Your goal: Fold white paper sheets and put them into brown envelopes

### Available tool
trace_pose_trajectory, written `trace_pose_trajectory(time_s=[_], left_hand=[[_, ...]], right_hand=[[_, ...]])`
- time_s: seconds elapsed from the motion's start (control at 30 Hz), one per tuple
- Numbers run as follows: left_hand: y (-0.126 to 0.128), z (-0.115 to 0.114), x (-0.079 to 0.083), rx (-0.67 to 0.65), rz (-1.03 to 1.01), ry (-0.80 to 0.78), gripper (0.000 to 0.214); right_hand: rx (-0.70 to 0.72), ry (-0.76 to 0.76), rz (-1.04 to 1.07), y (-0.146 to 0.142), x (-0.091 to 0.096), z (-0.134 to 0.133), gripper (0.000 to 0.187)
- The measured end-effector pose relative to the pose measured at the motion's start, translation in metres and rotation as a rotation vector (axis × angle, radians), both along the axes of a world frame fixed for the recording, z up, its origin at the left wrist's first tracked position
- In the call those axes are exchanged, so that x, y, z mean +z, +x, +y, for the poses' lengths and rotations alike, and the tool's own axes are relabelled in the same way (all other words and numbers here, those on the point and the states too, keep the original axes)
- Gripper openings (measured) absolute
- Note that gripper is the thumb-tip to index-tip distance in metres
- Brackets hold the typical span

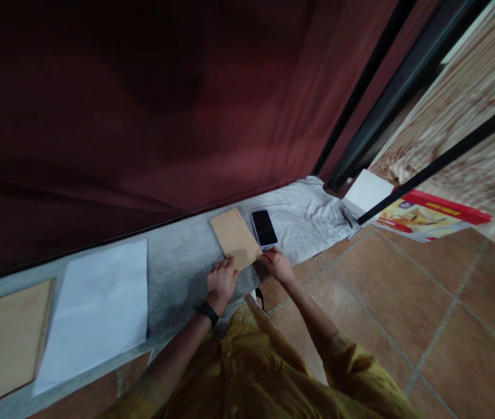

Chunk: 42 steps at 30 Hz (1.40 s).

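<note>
A brown envelope (pixel 234 236) lies flat on a grey cloth (pixel 304 218) spread along the foot of a dark red curtain. My left hand (pixel 221 281) rests at the envelope's near left corner, fingers curled onto its edge. My right hand (pixel 277 263) touches the near right corner with pinched fingers. A black phone (pixel 264 227) lies screen up just right of the envelope, close to my right fingertips.
To the left lie a stack of white paper (pixel 99 305) and a pile of brown envelopes (pixel 5 343). At the right are a white sheet (pixel 367 190) and a red and yellow printed box (pixel 426 218). Black poles (pixel 439 160) slant across above the terracotta tile floor (pixel 405 302).
</note>
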<state>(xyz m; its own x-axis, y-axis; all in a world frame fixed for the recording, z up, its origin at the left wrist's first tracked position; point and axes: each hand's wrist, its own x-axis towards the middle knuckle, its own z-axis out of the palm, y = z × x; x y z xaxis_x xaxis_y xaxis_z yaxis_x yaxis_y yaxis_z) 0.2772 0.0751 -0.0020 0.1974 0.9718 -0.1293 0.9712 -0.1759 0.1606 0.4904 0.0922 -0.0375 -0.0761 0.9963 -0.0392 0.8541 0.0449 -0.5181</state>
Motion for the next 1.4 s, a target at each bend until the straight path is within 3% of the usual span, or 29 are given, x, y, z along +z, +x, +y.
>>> trace_pose_trajectory(time_s=[0.27,0.43,0.6,0.7,0.8,0.93,1.07,1.2,1.4], left_hand=[[-0.004,-0.005,0.003,0.052,-0.083,-0.011,0.045],[-0.017,-0.024,0.009,0.059,-0.163,0.033,0.045],[-0.044,-0.055,0.001,0.096,-0.199,0.041,0.038],[-0.074,-0.073,-0.008,0.161,-0.207,0.090,0.037],[-0.120,-0.088,-0.018,0.254,-0.221,0.192,0.037],[-0.187,-0.111,-0.028,0.425,-0.220,0.379,0.044],[-0.226,-0.137,-0.036,0.484,-0.118,0.374,0.062],[-0.229,-0.152,-0.038,0.448,0.021,0.233,0.066],[-0.213,-0.157,-0.028,0.411,0.110,0.081,0.064]], right_hand=[[-0.019,0.053,0.025,0.000,0.007,-0.006,0.028],[-0.104,0.134,0.093,-0.006,0.012,-0.019,0.034],[0.058,0.182,0.300,-0.046,0.015,-0.039,0.036],[0.242,0.156,0.379,-0.081,0.012,-0.051,0.038],[0.363,0.177,0.359,-0.115,0.004,-0.061,0.038],[0.433,0.209,0.239,-0.153,-0.011,-0.069,0.041],[0.454,0.222,0.131,-0.172,-0.024,-0.073,0.045],[0.472,0.254,0.085,-0.174,-0.034,-0.074,0.048],[0.509,0.280,0.115,-0.166,-0.039,-0.071,0.051]])
